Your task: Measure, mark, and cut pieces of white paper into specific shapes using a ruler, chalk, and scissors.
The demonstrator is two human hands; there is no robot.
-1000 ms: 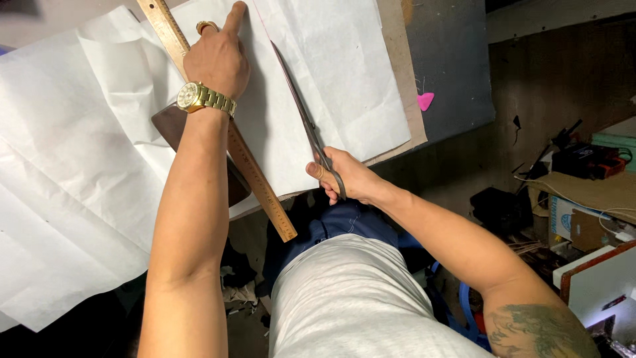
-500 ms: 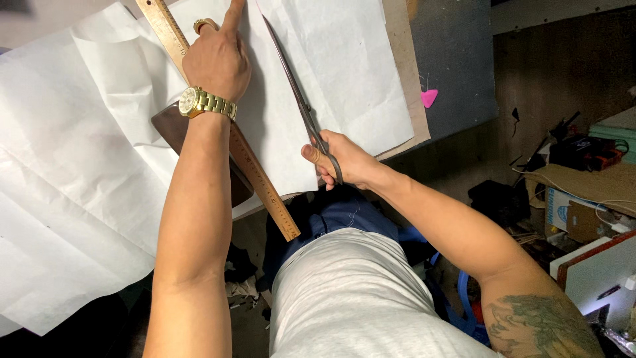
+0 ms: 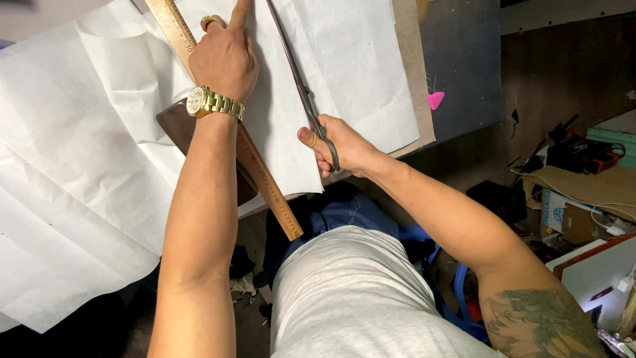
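Observation:
My left hand (image 3: 224, 54) presses flat on a large white paper sheet (image 3: 344, 59), fingers closed with the index finger pointing away; it wears a gold watch and a ring. Under that hand and forearm lies a long wooden ruler (image 3: 265, 189), running diagonally off the table's near edge. My right hand (image 3: 338, 147) grips the handles of long dark scissors (image 3: 295, 73), whose blades lie along the paper just right of my left hand.
A dark brown flat object (image 3: 173, 122) lies under the paper beside the ruler. A pink triangular piece (image 3: 435, 100) sits near the table's right edge. Boxes, cardboard and tools crowd the floor at right (image 3: 576, 192).
The scissors and my right hand have slid forward along the paper, away from me. My left hand stays pressed on the ruler and paper.

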